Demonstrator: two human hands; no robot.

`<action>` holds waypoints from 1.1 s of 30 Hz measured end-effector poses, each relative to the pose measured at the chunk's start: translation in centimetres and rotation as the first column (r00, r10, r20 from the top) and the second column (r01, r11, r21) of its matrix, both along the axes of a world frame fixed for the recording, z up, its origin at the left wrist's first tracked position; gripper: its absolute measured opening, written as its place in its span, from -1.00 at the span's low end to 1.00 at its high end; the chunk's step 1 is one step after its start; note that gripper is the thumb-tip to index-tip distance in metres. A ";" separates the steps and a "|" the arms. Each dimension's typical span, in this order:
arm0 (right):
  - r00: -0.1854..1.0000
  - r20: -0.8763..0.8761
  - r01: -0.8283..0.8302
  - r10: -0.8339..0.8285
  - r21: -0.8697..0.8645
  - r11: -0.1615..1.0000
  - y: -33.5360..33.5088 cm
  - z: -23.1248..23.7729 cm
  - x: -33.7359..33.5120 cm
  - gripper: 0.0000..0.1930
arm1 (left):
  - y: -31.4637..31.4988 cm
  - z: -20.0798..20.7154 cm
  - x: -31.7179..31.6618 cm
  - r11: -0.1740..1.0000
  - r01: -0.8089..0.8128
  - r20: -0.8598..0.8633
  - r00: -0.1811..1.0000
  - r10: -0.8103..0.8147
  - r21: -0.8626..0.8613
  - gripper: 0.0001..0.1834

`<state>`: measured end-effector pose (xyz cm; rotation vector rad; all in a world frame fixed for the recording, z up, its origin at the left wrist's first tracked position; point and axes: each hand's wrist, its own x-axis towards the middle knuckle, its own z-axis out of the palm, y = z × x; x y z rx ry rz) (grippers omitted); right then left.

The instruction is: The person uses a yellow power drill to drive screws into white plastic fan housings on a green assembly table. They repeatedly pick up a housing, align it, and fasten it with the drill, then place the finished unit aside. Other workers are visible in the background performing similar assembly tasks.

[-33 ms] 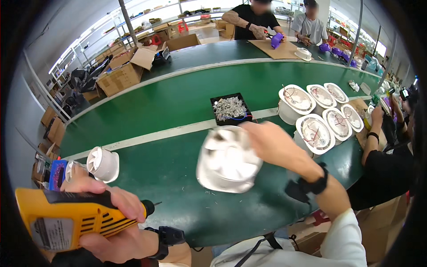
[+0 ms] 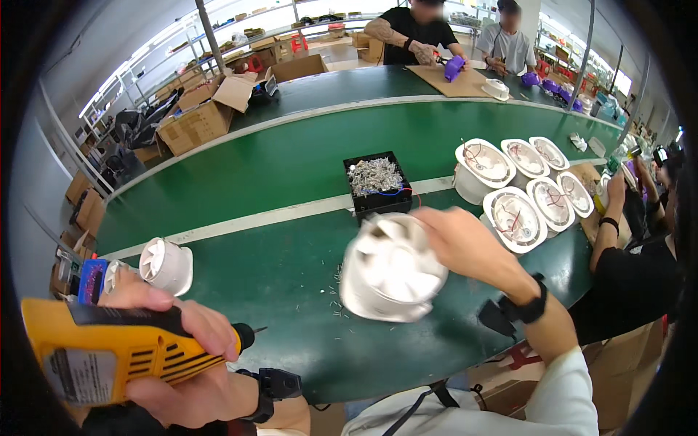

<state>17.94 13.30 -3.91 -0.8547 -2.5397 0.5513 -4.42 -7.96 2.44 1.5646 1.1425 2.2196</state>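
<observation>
My left hand (image 2: 207,341) is wrapped around a yellow and black electric screwdriver (image 2: 145,356), its bit pointing right over the green table. My right hand (image 2: 465,251) grips the upper right rim of a white fan housing (image 2: 392,272), whose fan blades face up. The housing is slightly blurred and looks tilted; whether it touches the table I cannot tell. Just behind it stands a black bin (image 2: 356,207) heaped with small screws (image 2: 374,176). A blue and a red wire show near the bin's front edge. Several loose screws (image 2: 339,305) lie left of the housing.
Several white housings (image 2: 516,220) with red wires stand at the right. Another fan housing (image 2: 166,267) and a blue bin (image 2: 93,280) are at the left. A cardboard box (image 2: 196,131) sits at the far left. Co-workers work across the table and at the right edge.
My right hand has shifted the fan housing a little to the right and toward me, uncovering more of the screw bin and the loose screws. The screwdriver has barely moved.
</observation>
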 end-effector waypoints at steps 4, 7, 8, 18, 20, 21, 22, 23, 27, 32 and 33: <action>0.966 0.228 0.130 -0.120 -0.029 0.991 -1.4 -3.1 7.0 -0.76 | 2.9 -0.5 0.3 0.977 0.210 0.025 0.977 -0.210 0.022 -0.31; 0.989 0.095 0.110 -0.112 0.021 0.994 -1.0 -5.0 7.4 -0.75 | 6.2 -1.5 1.5 0.923 0.383 0.071 0.920 -0.386 0.045 -0.28; 0.995 0.056 0.078 -0.079 0.019 0.997 -0.8 -5.4 6.9 -0.76 | 6.7 -1.7 2.4 0.926 0.377 0.138 0.916 -0.376 0.020 -0.27; 0.942 -0.337 -0.091 -0.009 -0.279 0.956 2.5 -7.1 0.7 -0.83 | 10.0 -4.9 5.8 0.844 0.535 0.228 0.826 -0.516 -0.028 -0.21; 0.935 -0.356 -0.113 -0.003 -0.305 0.946 3.0 -7.8 0.2 -0.83 | 10.1 -5.4 6.5 0.847 0.530 0.207 0.834 -0.512 -0.043 -0.19; 0.933 -0.360 -0.115 -0.005 -0.310 0.944 3.2 -8.0 0.0 -0.83 | 10.1 -5.4 7.2 0.874 0.479 0.228 0.863 -0.451 -0.084 -0.16; 0.935 -0.355 -0.105 -0.016 -0.321 0.941 3.3 -8.0 -0.1 -0.83 | 10.2 -5.6 7.6 0.879 0.470 0.209 0.871 -0.445 -0.085 -0.16; 0.937 -0.349 -0.093 -0.031 -0.332 0.939 3.2 -7.8 -0.1 -0.83 | 10.4 -5.9 8.0 0.882 0.464 0.191 0.876 -0.442 -0.085 -0.15; 0.942 -0.330 -0.056 -0.066 -0.347 0.936 3.0 -8.0 -0.5 -0.83 | 10.0 -5.9 10.1 0.942 0.279 0.155 0.955 -0.252 -0.189 -0.13; 0.953 -0.296 -0.031 -0.060 -0.293 0.956 3.0 -8.2 -0.6 -0.84 | 10.3 -6.6 10.8 0.936 0.310 0.176 0.943 -0.281 -0.165 -0.16; 0.953 -0.298 -0.033 -0.055 -0.282 0.959 3.0 -8.2 -0.7 -0.84 | 10.2 -6.7 10.7 0.933 0.322 0.171 0.940 -0.294 -0.164 -0.16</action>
